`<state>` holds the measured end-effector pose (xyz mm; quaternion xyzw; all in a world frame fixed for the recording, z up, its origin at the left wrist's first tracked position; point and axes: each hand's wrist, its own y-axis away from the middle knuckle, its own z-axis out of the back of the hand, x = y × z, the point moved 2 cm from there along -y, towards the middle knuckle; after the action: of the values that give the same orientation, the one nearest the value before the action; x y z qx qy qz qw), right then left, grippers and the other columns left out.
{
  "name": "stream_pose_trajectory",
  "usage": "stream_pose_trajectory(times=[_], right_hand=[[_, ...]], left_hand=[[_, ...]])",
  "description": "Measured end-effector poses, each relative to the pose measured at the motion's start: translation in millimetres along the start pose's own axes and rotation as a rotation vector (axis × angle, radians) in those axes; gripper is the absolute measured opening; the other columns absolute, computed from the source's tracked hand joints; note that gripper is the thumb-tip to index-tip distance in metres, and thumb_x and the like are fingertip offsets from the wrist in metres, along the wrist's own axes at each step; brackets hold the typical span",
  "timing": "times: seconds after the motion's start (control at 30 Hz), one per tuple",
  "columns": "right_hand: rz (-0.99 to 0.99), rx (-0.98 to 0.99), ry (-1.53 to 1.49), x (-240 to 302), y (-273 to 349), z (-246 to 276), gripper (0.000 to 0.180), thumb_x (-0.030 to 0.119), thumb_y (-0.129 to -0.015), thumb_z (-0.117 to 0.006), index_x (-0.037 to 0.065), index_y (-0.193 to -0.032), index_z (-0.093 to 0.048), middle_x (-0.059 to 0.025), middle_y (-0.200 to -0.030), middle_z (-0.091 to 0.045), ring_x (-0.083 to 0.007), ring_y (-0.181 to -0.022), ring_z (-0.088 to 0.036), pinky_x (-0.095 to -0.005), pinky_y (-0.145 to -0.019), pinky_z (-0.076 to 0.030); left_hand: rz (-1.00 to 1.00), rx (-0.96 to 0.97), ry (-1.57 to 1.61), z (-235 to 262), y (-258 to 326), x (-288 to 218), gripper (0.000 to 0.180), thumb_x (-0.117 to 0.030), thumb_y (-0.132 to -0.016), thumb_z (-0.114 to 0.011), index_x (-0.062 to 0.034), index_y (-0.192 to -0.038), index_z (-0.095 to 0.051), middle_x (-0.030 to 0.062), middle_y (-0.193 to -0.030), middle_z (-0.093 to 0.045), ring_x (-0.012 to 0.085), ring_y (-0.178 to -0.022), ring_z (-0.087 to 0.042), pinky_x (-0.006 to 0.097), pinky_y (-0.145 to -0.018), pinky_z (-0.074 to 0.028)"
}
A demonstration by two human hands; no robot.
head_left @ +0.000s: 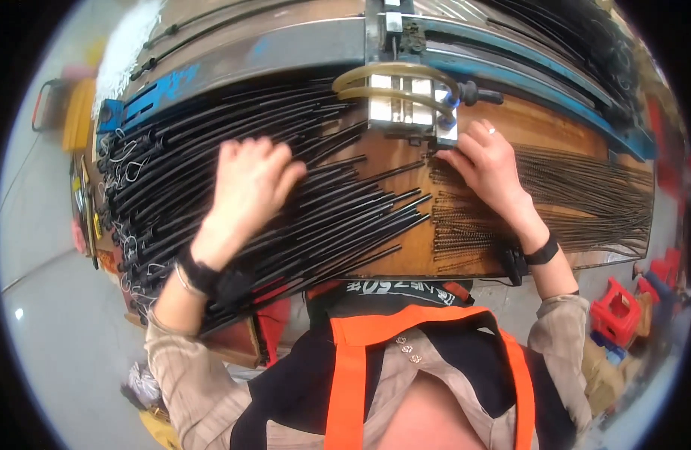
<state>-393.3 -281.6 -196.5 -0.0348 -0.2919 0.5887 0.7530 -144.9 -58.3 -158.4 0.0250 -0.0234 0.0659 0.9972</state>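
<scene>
The left hand (249,176) lay flat, fingers spread, on black tubes (338,217); the right hand (486,161), fingers curled, touched the metal block (413,109) above thin springs (465,225).

Tubes (315,202) heaped at left on workbench (398,157), springs (510,217) at right, metal fixture (409,105) at far centre between them.

**Worktop and its load**

Your worktop (405,247) is a brown wooden board, bare only in the middle. A thick fan of black tubes (233,187) covers its left half. Thin coiled springs (585,202) lie in rows on the right. A metal fixture (409,105) stands at the far edge, against a grey and blue rail (285,52).
</scene>
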Motion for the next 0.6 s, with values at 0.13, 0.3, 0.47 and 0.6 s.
stream_pose_trajectory(times=[0.13, 0.3, 0.47, 0.6], right_hand=[[-0.160, 0.129, -0.128, 6.1, -5.2, -1.5, 0.017, 0.014, -0.083, -0.073, 0.002, -0.089, -0.062, -0.0130, -0.079, -0.057, -0.0312, -0.072, -0.056, -0.0395, -0.065, -0.047], [-0.338, 0.279, -0.087, 4.2, -2.8, 6.2, 0.022, 0.021, -0.088, -0.070, 0.001, -0.095, -0.065, -0.0142, -0.081, -0.065, -0.0320, -0.073, -0.063, -0.0386, -0.065, -0.049], [-0.216, 0.441, -0.354, 16.0, 2.9, 9.1, 0.025, 0.025, -0.091, -0.066, 0.002, -0.100, -0.068, -0.0138, -0.079, -0.068, -0.0295, -0.073, -0.067, -0.0376, -0.064, -0.050], [-0.196, 0.296, -0.481, 5.8, 19.4, 0.6, 0.022, 0.022, -0.092, -0.065, 0.003, -0.102, -0.070, -0.0131, -0.079, -0.067, -0.0271, -0.073, -0.067, -0.0361, -0.065, -0.050]], left_hand=[[0.181, 0.045, 0.132, -12.3, 24.6, -5.5, 0.020, -0.028, -0.091, -0.064, -0.0093, -0.085, -0.061, 0.0070, -0.080, -0.058, 0.0274, -0.079, -0.057, 0.041, -0.071, -0.045], [0.050, -0.098, 0.262, -20.1, 25.2, -3.6, 0.023, -0.027, -0.092, -0.064, -0.0067, -0.084, -0.060, 0.0093, -0.080, -0.057, 0.0305, -0.076, -0.058, 0.042, -0.066, -0.049], [-0.031, -0.026, 0.525, -17.4, 9.5, -28.1, 0.022, -0.024, -0.092, -0.065, -0.0059, -0.082, -0.059, 0.0122, -0.075, -0.056, 0.0332, -0.068, -0.059, 0.042, -0.059, -0.049], [-0.089, -0.067, 0.643, -1.8, -6.3, -59.0, 0.021, -0.023, -0.092, -0.066, -0.0057, -0.081, -0.061, 0.0128, -0.072, -0.058, 0.0331, -0.065, -0.061, 0.040, -0.056, -0.049]])
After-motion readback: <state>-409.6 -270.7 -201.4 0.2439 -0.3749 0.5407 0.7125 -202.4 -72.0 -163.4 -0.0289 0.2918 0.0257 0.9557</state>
